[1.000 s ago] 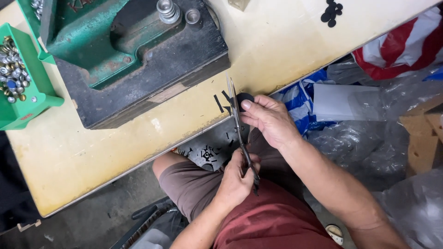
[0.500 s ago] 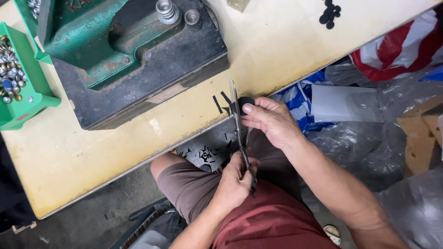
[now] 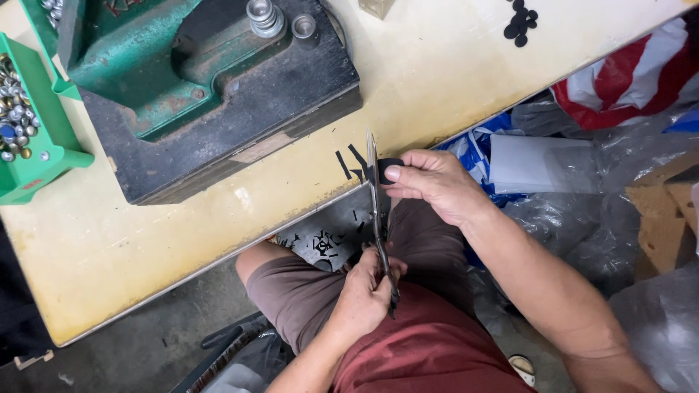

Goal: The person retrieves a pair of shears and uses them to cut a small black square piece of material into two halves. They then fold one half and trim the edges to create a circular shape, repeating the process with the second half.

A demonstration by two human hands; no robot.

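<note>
Seen from above, a worn cream bench (image 3: 437, 80) fills the upper picture, with bare floor and the person's lap below its near edge. On the bench sits a heavy green press (image 3: 167, 58) on a dark block (image 3: 277, 109). At far left a green tray (image 3: 54, 142) holds small metal caps. Near the far right edge lies a cluster of black discs (image 3: 520, 20). Crumpled plastic bags (image 3: 582, 196) and a red and white cloth (image 3: 619, 87) are heaped on the right.

At the near edge of the bench, the right hand (image 3: 433, 182) pinches a small black piece (image 3: 388, 169) between thumb and fingers, holding it just over the edge. The left hand (image 3: 368, 295), low over the lap, is clenched around the handles of long scissors (image 3: 377, 218). Their blades point away from the body, up towards the bench, and meet the black piece. Whether the blades are parted or closed cannot be told.

Thin black slivers (image 3: 349, 161) lie on the bench just beside the blades. More black scraps (image 3: 324, 244) are scattered on the floor below the edge.

Trimming appears to be the step in hand, judging by the slivers already cut off. A further cut would likely call for turning the piece a little between the right fingertips, keeping the thumb out of the blades' path.
</note>
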